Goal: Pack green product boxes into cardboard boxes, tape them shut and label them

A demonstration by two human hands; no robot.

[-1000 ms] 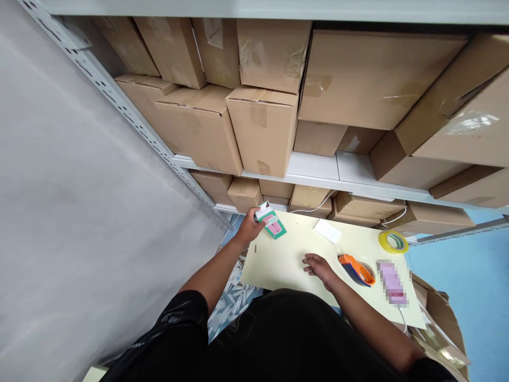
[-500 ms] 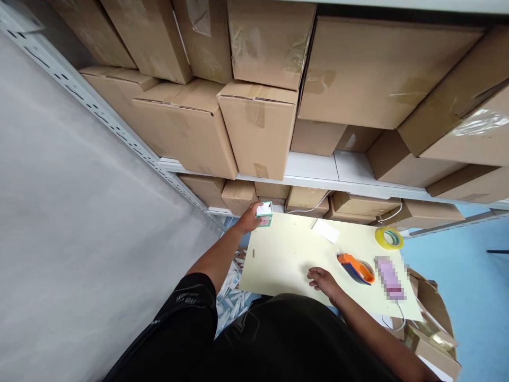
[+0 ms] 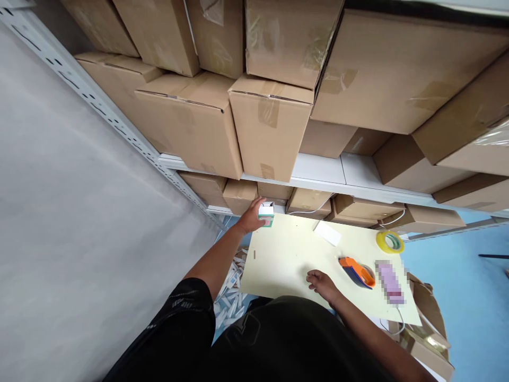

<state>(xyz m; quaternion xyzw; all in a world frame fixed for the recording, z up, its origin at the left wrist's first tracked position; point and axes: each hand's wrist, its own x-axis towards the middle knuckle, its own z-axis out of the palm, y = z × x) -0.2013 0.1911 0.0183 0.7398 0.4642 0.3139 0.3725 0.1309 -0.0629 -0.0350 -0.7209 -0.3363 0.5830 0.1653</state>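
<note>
Cartons crowded the shelves just beyond the left hand, whose fingers held a small box by a corner of the table. The right hand had loosely half-curled fingers; right of them lay a tape dispenser, beyond them a white block.

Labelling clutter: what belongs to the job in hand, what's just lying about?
Job:
green-and-white carton in left hand

Lying about:
flat white rectangular item
orange-and-blue tape dispenser
yellow tape roll
blurred purple rectangle
brown cardboard boxes
</note>
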